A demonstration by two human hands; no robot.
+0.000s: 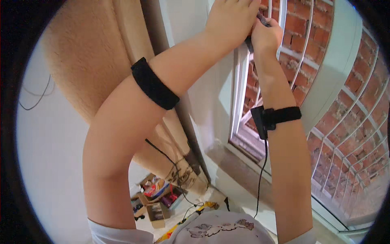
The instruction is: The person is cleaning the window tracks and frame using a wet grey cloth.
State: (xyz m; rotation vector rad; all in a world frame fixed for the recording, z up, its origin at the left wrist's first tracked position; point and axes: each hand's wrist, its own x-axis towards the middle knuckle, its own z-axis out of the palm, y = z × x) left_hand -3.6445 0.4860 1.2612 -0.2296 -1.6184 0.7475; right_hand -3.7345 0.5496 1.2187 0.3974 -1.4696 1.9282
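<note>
Both arms reach up to the top of the view, beside the open part of a white-framed window (239, 91). My right hand (266, 35) is closed around a dark grey, soft-looking thing (264, 20), perhaps a cloth, and a dark end shows below the hand. Right beside it, my left hand (233, 18) shows its back, with the fingertips hidden at the top edge. Whether the left hand also grips the dark thing cannot be seen. Black straps circle the left forearm (155, 84) and the right forearm (286, 114); the right one carries a small black device (260, 122) with a cable.
A beige plush curtain (88, 55) hangs at left against a white wall. White metal bars (304, 45) stand outside the window before a red brick wall (323, 152). Below are a window sill (237, 164) and, on the floor, cardboard boxes (157, 212) holding assorted items.
</note>
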